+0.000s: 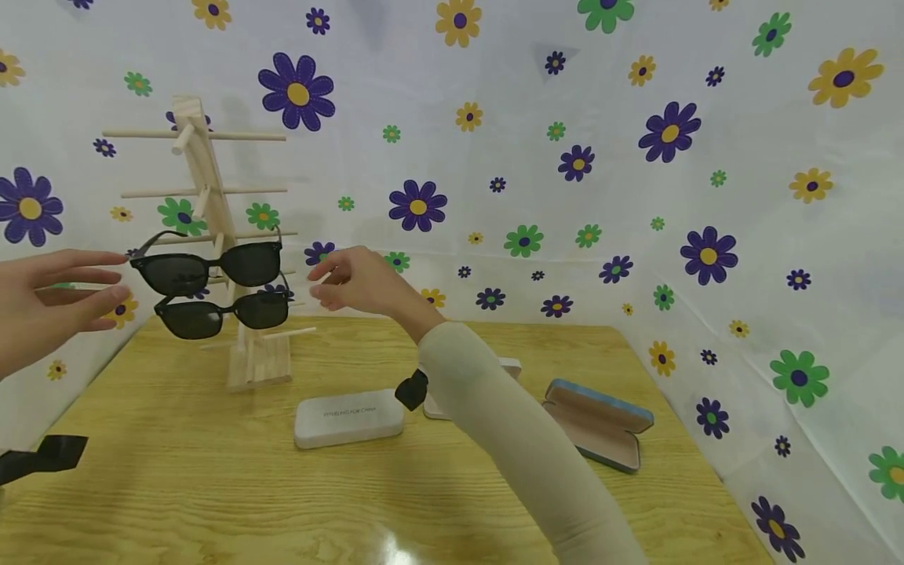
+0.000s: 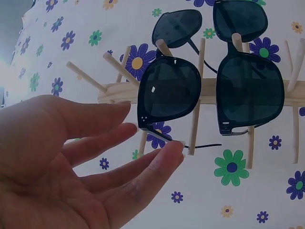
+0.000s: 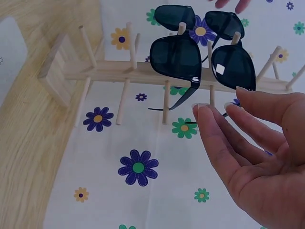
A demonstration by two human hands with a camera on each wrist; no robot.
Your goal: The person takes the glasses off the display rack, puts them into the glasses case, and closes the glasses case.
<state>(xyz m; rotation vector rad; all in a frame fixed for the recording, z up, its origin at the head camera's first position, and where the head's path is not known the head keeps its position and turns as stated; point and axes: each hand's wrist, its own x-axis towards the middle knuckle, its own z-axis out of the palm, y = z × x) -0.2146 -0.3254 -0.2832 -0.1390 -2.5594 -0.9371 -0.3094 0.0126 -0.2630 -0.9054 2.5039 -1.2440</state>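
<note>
Two pairs of black sunglasses rest one above the other on the pegs of a wooden display stand (image 1: pixel 206 169). My left hand (image 1: pixel 60 302) is at the left end of the upper sunglasses (image 1: pixel 251 265), fingers extended and spread, fingertips right by the hinge. To the right, my right hand (image 1: pixel 367 278) is held off that pair in the head view, its fingers loosely bent with nothing between them. In the right wrist view its thumb tip overlaps the lens edge of the upper pair (image 3: pixel 233 67). The lower sunglasses (image 1: pixel 263 311) hang just beneath, their temples partly hidden.
On the wooden table (image 1: pixel 212 486) lies a closed white glasses case (image 1: pixel 349 420). A blue case (image 1: pixel 600 420) stands open at the right, and another pale case (image 1: pixel 510 366) is partly hidden behind my right sleeve. A flower-patterned cloth (image 1: pixel 494 259) hangs behind the stand.
</note>
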